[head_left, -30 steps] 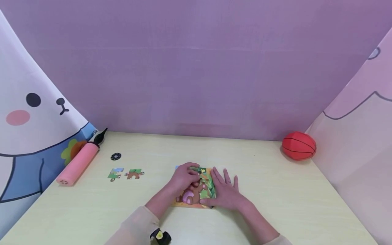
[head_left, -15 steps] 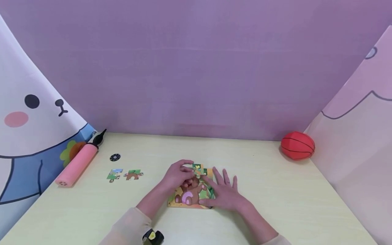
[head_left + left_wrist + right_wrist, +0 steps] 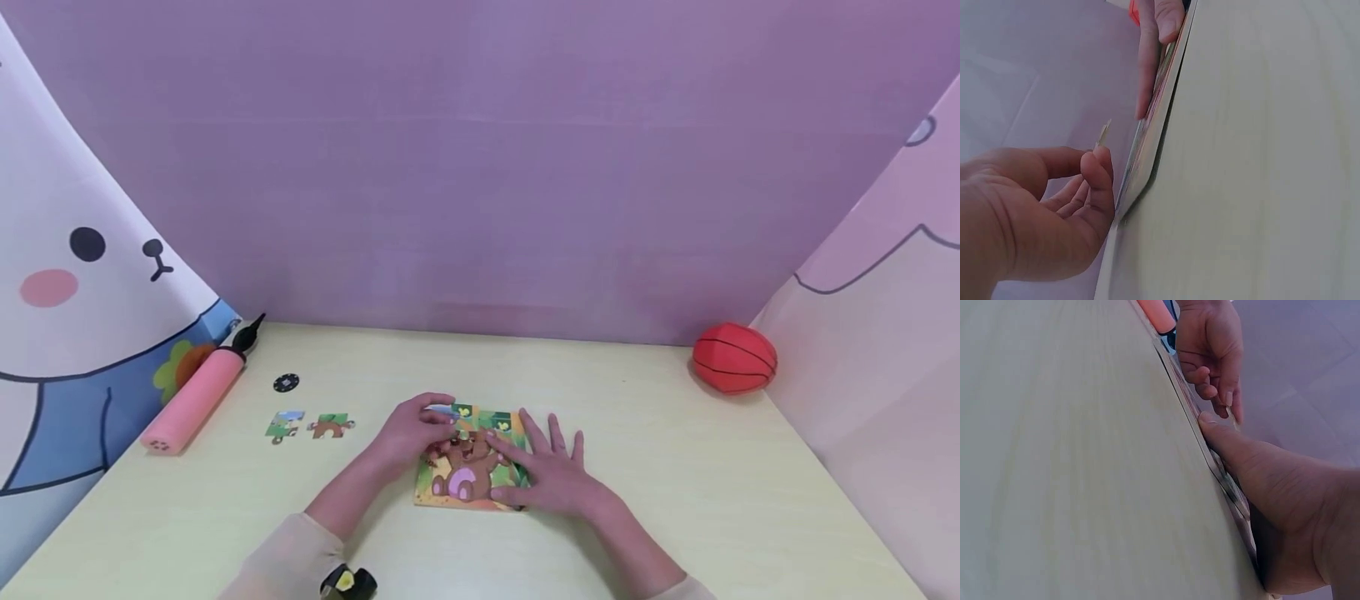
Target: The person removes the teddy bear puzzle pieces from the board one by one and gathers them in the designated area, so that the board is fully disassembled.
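Note:
The jigsaw puzzle (image 3: pixel 467 483), a flat board with a brown bear picture, lies on the table between the hands. My left hand (image 3: pixel 408 429) is over its upper left part and pinches a puzzle piece (image 3: pixel 462 413) between thumb and fingers. In the left wrist view the held piece (image 3: pixel 1104 133) stands edge-on above the board. With fingers spread, my right hand (image 3: pixel 558 471) rests on the puzzle's right side, its thumb near the lower edge. The left hand hides part of the upper left corner.
Two loose puzzle pieces (image 3: pixel 285 426) lie to the left, below a black round chip (image 3: pixel 286 382). A pink hand pump (image 3: pixel 195 400) lies along the left edge. At the back right sits a red ball (image 3: pixel 733 358) with black lines. A purple cloth (image 3: pixel 480 167) hangs behind the table.
My left hand has moved left across the puzzle with the pinched piece, uncovering more of the bear. The right hand stays at the right side; its index finger has shifted inward over the picture.

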A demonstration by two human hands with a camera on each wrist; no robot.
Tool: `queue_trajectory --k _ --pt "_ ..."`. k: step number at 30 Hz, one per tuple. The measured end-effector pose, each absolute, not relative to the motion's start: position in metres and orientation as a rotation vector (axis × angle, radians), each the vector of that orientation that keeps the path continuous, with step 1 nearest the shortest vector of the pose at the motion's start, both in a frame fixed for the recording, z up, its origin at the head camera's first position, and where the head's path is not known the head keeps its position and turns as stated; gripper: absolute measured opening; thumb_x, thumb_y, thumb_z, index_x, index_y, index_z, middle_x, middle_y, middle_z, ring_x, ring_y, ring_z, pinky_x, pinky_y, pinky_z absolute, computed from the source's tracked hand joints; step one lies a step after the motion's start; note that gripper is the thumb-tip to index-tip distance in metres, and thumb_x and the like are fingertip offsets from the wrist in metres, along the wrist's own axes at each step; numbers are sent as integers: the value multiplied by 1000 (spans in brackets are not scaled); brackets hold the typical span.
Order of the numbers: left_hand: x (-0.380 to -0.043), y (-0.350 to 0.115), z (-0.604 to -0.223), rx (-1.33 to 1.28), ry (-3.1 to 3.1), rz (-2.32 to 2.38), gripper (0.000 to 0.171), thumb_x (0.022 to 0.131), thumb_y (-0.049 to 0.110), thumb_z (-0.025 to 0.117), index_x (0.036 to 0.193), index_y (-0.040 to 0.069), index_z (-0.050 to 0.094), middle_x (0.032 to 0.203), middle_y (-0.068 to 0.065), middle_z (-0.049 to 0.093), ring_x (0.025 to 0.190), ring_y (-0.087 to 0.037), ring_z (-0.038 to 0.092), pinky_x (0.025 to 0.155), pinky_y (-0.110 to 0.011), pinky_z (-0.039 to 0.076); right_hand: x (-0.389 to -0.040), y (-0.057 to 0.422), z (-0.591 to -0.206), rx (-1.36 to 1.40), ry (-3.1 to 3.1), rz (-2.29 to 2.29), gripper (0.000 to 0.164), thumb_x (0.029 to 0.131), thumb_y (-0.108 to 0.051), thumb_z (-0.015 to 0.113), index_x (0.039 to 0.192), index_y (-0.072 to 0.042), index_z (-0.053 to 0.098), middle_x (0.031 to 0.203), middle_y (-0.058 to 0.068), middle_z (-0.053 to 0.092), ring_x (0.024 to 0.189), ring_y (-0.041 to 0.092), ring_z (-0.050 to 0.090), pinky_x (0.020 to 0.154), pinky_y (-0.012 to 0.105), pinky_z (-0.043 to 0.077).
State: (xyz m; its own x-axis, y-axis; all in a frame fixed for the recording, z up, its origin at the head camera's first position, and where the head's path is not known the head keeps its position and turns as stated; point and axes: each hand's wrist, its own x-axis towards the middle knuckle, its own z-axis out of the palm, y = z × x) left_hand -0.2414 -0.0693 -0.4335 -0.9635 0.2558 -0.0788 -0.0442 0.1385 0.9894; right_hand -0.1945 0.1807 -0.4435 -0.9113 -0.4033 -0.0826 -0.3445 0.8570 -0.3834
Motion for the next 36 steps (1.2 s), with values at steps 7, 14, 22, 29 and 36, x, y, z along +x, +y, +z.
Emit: queue_trajectory --k 7,14,22,29,36 --pt "-243 -89 -434 173 2199 1888 51 91 -6 67 139 -3 52 95 -12 69 67 -18 62 54 -25 50 -194 182 -445 -590 2877 -560 76 88 -74 56 155 -43 38 169 12 2 146 54 -10 105 79 -10" --pt "-244 -106 -434 142 2227 1876 51 91 -6 66 140 -3 51 95 -13 71 68 -19 62 57 -27 50 -194 182 -446 -595 2890 -551 75 89 -73 55 155 -42 38 169 12 3 147 54 -8 105 79 -9" --pt "-244 -125 -436 105 2239 1858 52 93 -6 64 142 -3 49 96 -13 70 71 -20 63 58 -28 51 -194 181 -447 -607 2893 -556 74 90 -72 55 155 -42 38 169 12 3 146 56 -7 105 79 -8" --pt "-242 -138 -433 62 2238 1824 52 95 -3 63 145 0 47 102 -15 68 74 -20 63 59 -27 52 -193 182 -447 -598 2881 -541 73 91 -72 54 156 -43 35 169 10 2 147 53 -9 106 77 -11" --pt "-242 -152 -434 40 2260 1793 52 96 -3 61 146 1 46 106 -14 68 76 -20 64 60 -27 53 -193 183 -446 -593 2880 -519 72 92 -71 52 156 -44 34 169 9 1 147 52 -9 107 77 -11"
